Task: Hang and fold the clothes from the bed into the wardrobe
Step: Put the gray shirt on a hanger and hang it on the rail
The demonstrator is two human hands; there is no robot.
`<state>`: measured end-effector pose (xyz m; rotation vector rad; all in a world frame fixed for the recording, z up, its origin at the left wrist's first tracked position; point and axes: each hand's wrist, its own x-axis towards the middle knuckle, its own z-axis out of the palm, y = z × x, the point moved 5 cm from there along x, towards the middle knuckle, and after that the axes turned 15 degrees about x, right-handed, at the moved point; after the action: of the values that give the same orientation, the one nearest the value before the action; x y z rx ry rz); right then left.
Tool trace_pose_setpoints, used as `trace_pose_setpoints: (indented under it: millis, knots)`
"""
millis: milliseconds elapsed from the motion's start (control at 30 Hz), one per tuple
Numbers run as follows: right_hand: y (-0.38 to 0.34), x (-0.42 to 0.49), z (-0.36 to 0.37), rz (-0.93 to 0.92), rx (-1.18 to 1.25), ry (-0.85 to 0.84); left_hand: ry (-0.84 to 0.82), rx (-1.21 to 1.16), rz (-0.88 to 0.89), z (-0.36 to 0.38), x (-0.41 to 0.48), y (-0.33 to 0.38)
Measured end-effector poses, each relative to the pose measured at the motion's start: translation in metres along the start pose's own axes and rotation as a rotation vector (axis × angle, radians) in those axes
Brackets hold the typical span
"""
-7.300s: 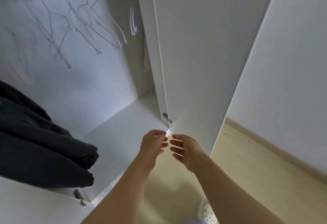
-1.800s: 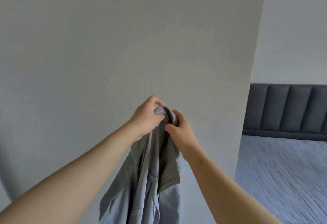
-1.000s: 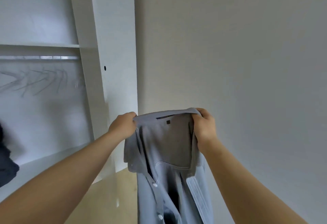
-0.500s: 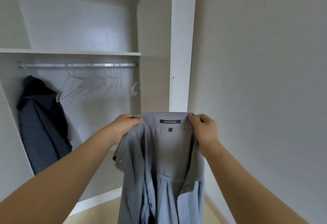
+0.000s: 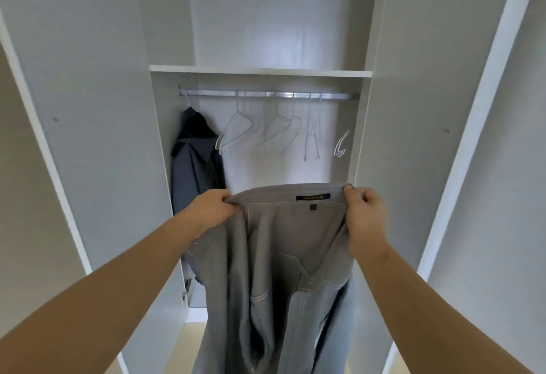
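Observation:
A grey-blue button shirt hangs open in front of me, spread by its collar, its label facing me. My left hand grips the collar's left end and my right hand grips the right end. Behind the shirt stands the open white wardrobe with a metal rail. Several empty wire hangers hang on the rail. A dark jacket hangs at the rail's left end.
The wardrobe's two doors stand open, the left door and the right door flanking me. A shelf compartment sits above the rail. Pale floor shows at the bottom.
My view has swung left from the wall until it faces the wardrobe squarely. Both hands keep the shirt's collar spread, now held in front of the rail.

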<state>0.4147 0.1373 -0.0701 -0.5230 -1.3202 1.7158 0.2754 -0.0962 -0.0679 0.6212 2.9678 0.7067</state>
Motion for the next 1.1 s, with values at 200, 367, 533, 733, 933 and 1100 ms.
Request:
trace_pose_setpoints:
  millis: [200, 367, 533, 733, 933, 1100]
  knots:
    - [0.047, 0.061, 0.067, 0.095, 0.016, -0.130, -0.016, -0.547, -0.288, -0.015, 0.058, -0.026]
    - [0.076, 0.124, 0.131, 0.150, -0.041, -0.318, 0.040, -0.837, -0.500, -0.030, 0.121, -0.032]
    - [0.112, 0.152, 0.186, 0.247, -0.096, -0.490, 0.122, -1.105, -0.592, -0.032, 0.164, -0.049]
    - [0.156, 0.169, 0.251, 0.317, -0.192, -0.640, 0.206, -1.278, -0.565, -0.037, 0.215, -0.086]
    - [0.203, 0.188, 0.320, 0.313, -0.302, -0.692, 0.188, -1.282, -0.503, -0.054, 0.281, -0.123]
    - [0.230, 0.204, 0.396, 0.335, -0.345, -0.730, 0.142, -1.222, -0.532, -0.065, 0.346, -0.160]
